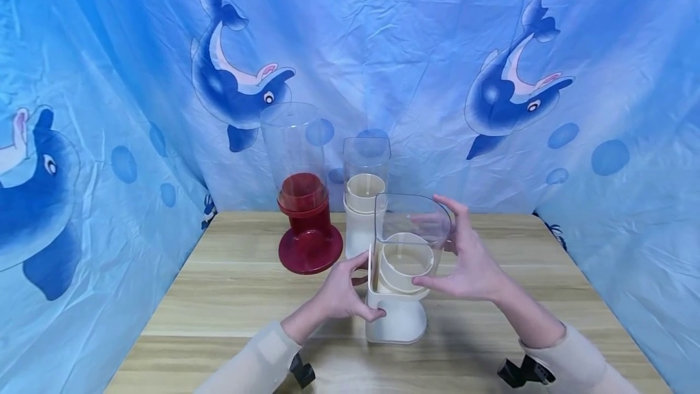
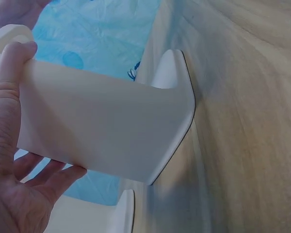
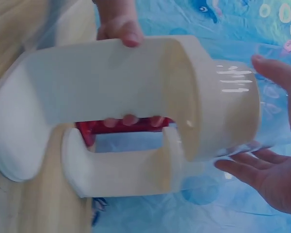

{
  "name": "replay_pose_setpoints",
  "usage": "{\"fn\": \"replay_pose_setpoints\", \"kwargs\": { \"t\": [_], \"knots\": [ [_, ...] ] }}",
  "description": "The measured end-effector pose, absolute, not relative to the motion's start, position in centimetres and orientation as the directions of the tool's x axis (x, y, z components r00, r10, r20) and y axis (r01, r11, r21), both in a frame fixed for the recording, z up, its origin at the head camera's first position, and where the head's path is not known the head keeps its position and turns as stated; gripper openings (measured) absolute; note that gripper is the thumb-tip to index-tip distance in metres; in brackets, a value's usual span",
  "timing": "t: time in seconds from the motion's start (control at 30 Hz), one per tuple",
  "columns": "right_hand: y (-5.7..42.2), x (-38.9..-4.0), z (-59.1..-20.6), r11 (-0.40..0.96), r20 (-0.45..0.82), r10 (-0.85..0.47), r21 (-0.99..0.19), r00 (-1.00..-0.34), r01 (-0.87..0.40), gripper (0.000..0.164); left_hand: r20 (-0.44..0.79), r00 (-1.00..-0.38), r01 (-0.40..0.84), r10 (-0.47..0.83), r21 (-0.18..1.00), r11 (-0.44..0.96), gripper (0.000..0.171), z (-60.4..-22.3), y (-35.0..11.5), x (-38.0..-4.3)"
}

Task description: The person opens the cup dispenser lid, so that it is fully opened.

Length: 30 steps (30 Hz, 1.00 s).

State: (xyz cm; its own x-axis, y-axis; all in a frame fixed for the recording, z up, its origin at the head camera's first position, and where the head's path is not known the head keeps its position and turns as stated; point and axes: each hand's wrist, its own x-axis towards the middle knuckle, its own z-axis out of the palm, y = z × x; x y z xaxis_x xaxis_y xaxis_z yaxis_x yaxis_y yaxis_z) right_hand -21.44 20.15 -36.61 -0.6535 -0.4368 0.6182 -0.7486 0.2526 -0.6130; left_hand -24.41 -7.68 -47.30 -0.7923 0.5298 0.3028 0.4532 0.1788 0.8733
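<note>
A white dispenser stand point(image 1: 401, 324) with a cream ring and a clear plastic container point(image 1: 415, 219) on top is upright in front of me. My left hand point(image 1: 340, 289) grips the column of the stand point(image 2: 102, 116), thumb on one side and fingers on the other. Around the clear container, at the level of the cream ring point(image 3: 233, 107), curve the thumb and spread fingers of my right hand point(image 1: 467, 263). Whether the stand's foot touches the table cannot be told.
A smaller white dispenser point(image 1: 358, 230) with a clear top stands just behind. To its left is a red dispenser point(image 1: 310, 251) with a round foot and a tall clear cylinder. The wooden table point(image 1: 219, 321) ends at a blue dolphin-printed curtain point(image 1: 383, 47).
</note>
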Motion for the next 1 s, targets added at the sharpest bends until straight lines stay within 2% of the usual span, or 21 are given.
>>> {"fn": "replay_pose_setpoints", "kwargs": {
  "t": [0.13,0.3,0.47,0.6,0.83,1.0],
  "knots": [
    [19.8,-21.3,-37.4,0.213,0.584,-0.403,-0.689,-0.705,-0.693,0.134,0.312,-0.789,0.459,0.529,0.871,0.171,0.096,-47.5,-7.7,-24.4],
    [19.2,-21.4,-38.0,0.188,0.561,-0.414,-0.717,-0.716,-0.671,0.12,0.329,-0.781,0.472,0.531,0.868,0.156,0.095,-47.6,-7.6,-24.4],
    [19.2,-21.5,-37.1,0.324,0.549,-0.426,-0.65,-0.719,-0.688,0.105,0.312,-0.792,0.455,0.525,0.875,0.167,0.091,-47.5,-7.5,-24.3],
    [19.4,-21.4,-36.3,0.414,0.546,-0.428,-0.59,-0.72,-0.693,0.101,0.286,-0.804,0.437,0.521,0.879,0.192,0.086,-47.5,-7.4,-24.4],
    [19.3,-21.3,-36.2,0.464,0.568,-0.405,-0.547,-0.716,-0.696,0.099,0.291,-0.799,0.453,0.526,0.866,0.209,0.085,-47.0,-7.4,-24.5],
    [19.2,-21.5,-36.1,0.457,0.561,-0.406,-0.559,-0.722,-0.692,0.1,0.276,-0.806,0.44,0.523,0.871,0.219,0.081,-47.0,-7.5,-24.5]
  ]
}}
